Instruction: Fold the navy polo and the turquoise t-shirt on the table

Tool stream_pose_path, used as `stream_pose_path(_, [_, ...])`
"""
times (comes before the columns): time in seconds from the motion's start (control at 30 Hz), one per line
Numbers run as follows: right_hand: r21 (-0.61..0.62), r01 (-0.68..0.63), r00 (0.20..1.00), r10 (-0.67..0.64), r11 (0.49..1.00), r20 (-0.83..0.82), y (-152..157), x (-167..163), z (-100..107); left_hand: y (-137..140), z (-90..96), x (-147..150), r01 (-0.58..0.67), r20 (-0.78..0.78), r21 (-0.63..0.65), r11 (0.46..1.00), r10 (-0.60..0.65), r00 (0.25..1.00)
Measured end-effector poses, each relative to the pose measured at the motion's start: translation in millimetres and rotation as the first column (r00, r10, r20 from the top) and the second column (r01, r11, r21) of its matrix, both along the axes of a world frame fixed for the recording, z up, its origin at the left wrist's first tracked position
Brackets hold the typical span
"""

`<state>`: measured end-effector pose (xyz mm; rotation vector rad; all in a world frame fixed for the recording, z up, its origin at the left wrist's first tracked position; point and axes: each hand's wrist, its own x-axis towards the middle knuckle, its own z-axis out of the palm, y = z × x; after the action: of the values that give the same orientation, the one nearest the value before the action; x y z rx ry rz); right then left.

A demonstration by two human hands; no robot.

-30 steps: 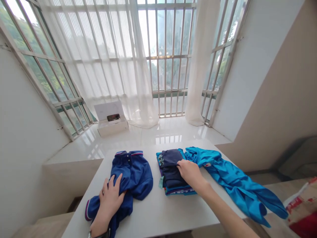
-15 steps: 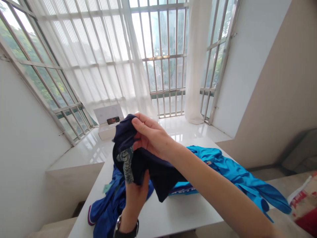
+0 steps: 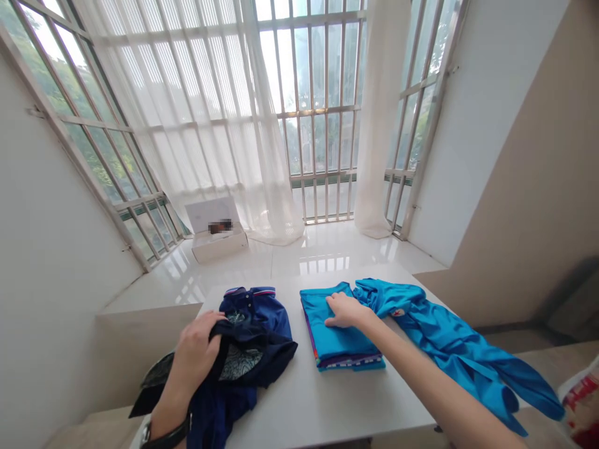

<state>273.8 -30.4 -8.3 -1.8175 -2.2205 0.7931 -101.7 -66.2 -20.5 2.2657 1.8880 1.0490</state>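
Observation:
My left hand (image 3: pixel 199 346), a watch on its wrist, is closed on a dark navy garment (image 3: pixel 269 349) with a grey-white patterned patch. That garment lies crumpled over a blue polo shirt (image 3: pixel 276 312) with a striped collar at the left of the table. On top of a stack of folded clothes (image 3: pixel 337 340), bright blue on top, rests my right hand (image 3: pixel 344 310), its fingers apart and nothing gripped. Patterned and purple edges show lower in the stack. A loose bright blue garment (image 3: pixel 435 324) sprawls right of the stack, over the table's right edge.
The white table (image 3: pixel 299 411) stands against a glossy window ledge (image 3: pixel 281 259). An open white box (image 3: pixel 219 246) with a blurred dark item sits on the ledge. Sheer curtains (image 3: pixel 206 125) hang before barred windows. At the far right lies a red and beige bag (image 3: pixel 583 405).
Both hands held the dark garment up mid-table. It is now down at the left in my left hand. My right hand has let go and moved right onto the folded stack.

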Motion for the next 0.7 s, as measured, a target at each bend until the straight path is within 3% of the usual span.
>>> stream_pose_path(0.07, [0.020, 0.029, 0.995, -0.031, 0.999, 0.100, -2, 12, -8, -6, -17.3, 13, 0.111, -0.050, -0.076, 0.991, -0.115, 0.992])
stream_pose_path(0.17, [0.091, -0.012, 0.993, 0.001, 0.996, 0.119, -4, 18, 5, -25, -22.9, 43, 0.213, -0.084, -0.149, 0.966, -0.227, 0.970])
stream_pose_path(0.27, [0.227, -0.073, 0.997, 0.066, 0.971, 0.037, -12, 9, 40, -42, -13.5, 80, 0.376, 0.006, -0.163, 0.912, -0.380, 0.925])
stream_pose_path(0.37, [0.438, 0.000, 0.966, 0.113, 0.899, -0.233, -24, -7, 84, -55, -5.0, 119, 0.507, 0.232, -0.153, 0.849, -0.467, 0.853])
stream_pose_path(0.47, [0.508, 0.043, 0.819, 0.261, 0.860, -0.511, -34, -23, 123, -68, -2.2, 156, 0.499, 0.374, -0.056, 0.865, -0.445, 0.814])
stream_pose_path(0.53, [0.458, 0.024, 0.671, 0.325, 0.888, -0.666, -41, -34, 144, -78, -2.0, 179, 0.413, 0.399, 0.029, 0.910, -0.390, 0.830])
stream_pose_path(0.6, [0.369, 0.037, 0.457, 0.313, 0.929, -0.832, -49, -46, 161, -86, -2.7, 197, 0.294, 0.436, 0.099, 0.951, -0.307, 0.846])
stream_pose_path(0.67, [0.293, 0.013, 0.269, 0.279, 0.956, -0.922, -58, -59, 175, -89, -4.1, 207, 0.211, 0.490, 0.155, 0.965, -0.260, 0.832])
stream_pose_path(0.7, [0.278, -0.025, 0.216, 0.277, 0.960, -0.936, -61, -65, 182, -88, -4.7, 209, 0.208, 0.512, 0.174, 0.962, -0.269, 0.816])
